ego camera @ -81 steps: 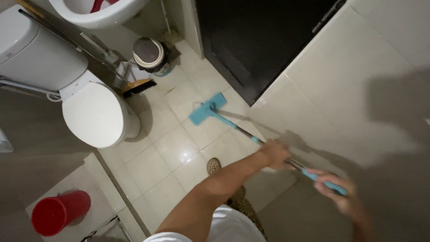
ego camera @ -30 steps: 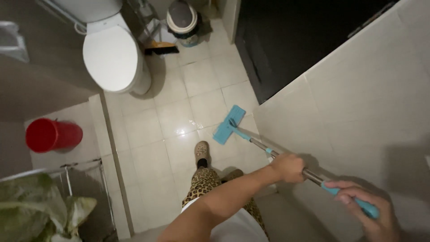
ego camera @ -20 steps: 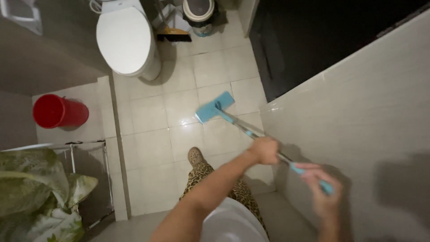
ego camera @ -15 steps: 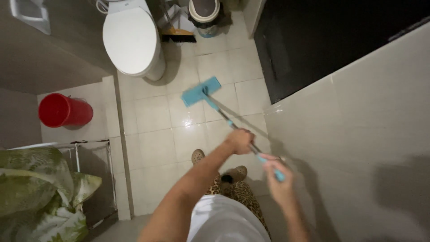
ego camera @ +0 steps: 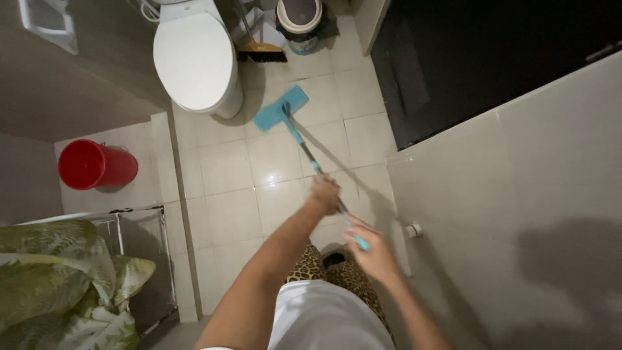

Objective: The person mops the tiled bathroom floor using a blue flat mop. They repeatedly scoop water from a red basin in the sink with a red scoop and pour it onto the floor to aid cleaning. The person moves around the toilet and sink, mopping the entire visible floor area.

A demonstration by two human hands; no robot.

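Both hands are closed around the mop handle [ego camera: 311, 159] — left hand [ego camera: 324, 193] further down the shaft, right hand [ego camera: 370, 249] at its teal end (nearest the body). The shaft runs away from them, up-left, to the blue mop head [ego camera: 280, 108] flat on the tiled floor [ego camera: 227, 175] just beside the toilet [ego camera: 194, 61].

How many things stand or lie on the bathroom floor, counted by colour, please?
Teal: 1, the flat mop
White: 1, the toilet
Red: 1, the bucket
Grey and white: 1, the waste bin
Black with orange: 1, the brush
Total: 5
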